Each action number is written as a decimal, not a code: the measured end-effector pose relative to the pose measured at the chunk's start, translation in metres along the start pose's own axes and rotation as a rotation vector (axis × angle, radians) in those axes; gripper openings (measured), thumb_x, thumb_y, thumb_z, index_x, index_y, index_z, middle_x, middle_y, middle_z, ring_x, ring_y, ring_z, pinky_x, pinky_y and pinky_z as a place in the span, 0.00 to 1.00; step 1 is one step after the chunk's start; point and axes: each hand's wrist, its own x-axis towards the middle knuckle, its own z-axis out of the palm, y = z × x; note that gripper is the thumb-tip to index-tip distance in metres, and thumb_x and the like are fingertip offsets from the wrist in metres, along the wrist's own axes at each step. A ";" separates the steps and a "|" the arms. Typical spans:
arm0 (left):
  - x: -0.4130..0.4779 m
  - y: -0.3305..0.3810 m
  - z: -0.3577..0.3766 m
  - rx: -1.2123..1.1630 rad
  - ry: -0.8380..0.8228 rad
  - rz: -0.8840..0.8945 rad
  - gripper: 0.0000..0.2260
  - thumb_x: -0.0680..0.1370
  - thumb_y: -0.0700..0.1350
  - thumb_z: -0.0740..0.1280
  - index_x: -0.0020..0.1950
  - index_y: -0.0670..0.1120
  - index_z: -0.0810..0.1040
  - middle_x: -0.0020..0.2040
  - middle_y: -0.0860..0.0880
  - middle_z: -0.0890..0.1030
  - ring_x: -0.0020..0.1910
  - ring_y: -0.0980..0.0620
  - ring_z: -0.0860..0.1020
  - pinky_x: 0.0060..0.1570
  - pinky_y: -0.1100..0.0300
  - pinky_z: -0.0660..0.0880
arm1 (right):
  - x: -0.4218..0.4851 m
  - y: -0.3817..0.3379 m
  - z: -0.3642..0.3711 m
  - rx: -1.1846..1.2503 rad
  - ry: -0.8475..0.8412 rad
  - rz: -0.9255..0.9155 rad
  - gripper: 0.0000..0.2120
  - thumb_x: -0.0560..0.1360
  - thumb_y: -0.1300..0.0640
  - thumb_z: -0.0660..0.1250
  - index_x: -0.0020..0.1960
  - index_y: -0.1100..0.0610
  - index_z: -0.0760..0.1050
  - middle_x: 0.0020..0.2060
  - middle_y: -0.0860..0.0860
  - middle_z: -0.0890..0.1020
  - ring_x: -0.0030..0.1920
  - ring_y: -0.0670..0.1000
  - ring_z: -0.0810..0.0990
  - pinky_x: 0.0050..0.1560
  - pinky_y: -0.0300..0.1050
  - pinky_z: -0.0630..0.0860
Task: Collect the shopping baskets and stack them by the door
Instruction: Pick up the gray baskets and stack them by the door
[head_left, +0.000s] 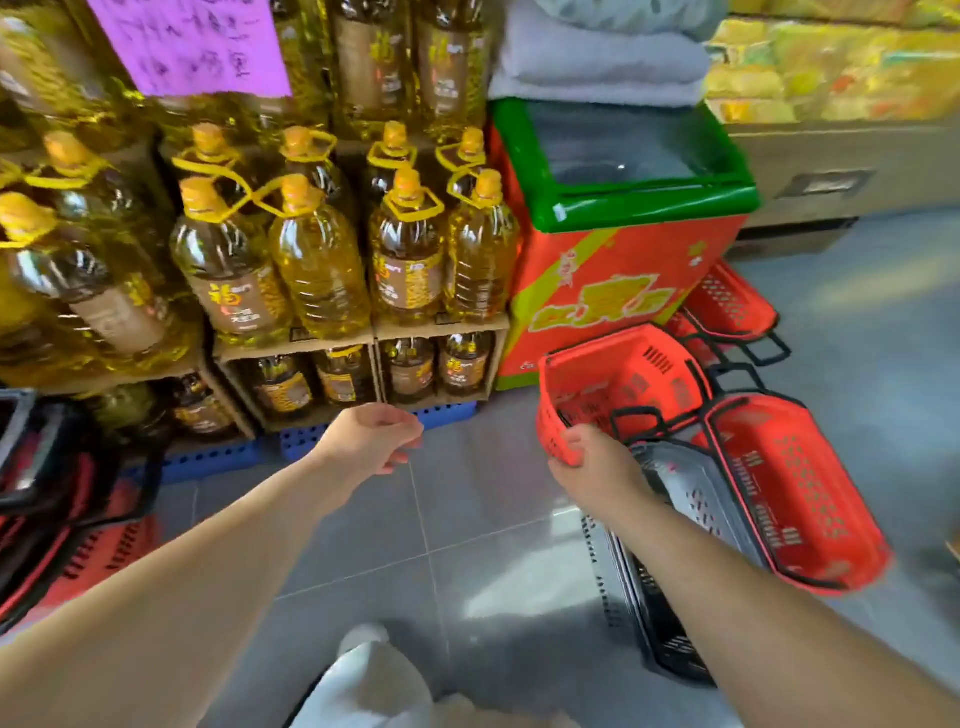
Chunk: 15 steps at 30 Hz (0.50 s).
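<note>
My right hand (592, 467) grips the near rim of a red shopping basket (623, 384), which is tilted up off the floor beside the freezer. Under my right forearm lies a grey basket (696, 499) on the tiles. Another red basket (795, 493) with black handles lies tipped to its right, and one more red basket (727, 301) leans behind the freezer's corner. At the left edge stands a stack of red and black baskets (57, 519). My left hand (374, 441) hovers empty over the floor, fingers loosely curled and apart.
Shelves of yellow cooking-oil bottles (311, 260) on blue pallets (208, 460) fill the left and centre. A red and green chest freezer (623, 249) stands to their right, folded grey cloth on top. Grey tiled floor (467, 545) lies between my arms.
</note>
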 end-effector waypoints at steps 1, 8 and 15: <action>0.008 0.007 0.010 0.021 -0.025 0.002 0.02 0.77 0.45 0.67 0.46 0.49 0.79 0.43 0.50 0.84 0.40 0.52 0.79 0.43 0.60 0.78 | 0.000 0.009 -0.005 -0.003 -0.001 0.024 0.18 0.73 0.52 0.68 0.61 0.56 0.74 0.58 0.53 0.81 0.57 0.55 0.79 0.55 0.46 0.74; 0.101 0.059 0.110 0.241 -0.357 0.006 0.04 0.78 0.39 0.66 0.43 0.45 0.76 0.37 0.47 0.78 0.32 0.52 0.72 0.33 0.64 0.69 | 0.026 0.088 -0.021 0.060 0.125 0.340 0.13 0.72 0.54 0.66 0.54 0.60 0.76 0.51 0.58 0.81 0.54 0.59 0.79 0.52 0.46 0.72; 0.175 0.074 0.231 0.469 -0.602 -0.027 0.08 0.80 0.43 0.62 0.41 0.49 0.74 0.39 0.50 0.78 0.35 0.53 0.74 0.37 0.62 0.70 | 0.021 0.172 -0.005 0.251 0.184 0.720 0.14 0.72 0.55 0.67 0.55 0.59 0.76 0.50 0.58 0.82 0.54 0.60 0.79 0.53 0.47 0.73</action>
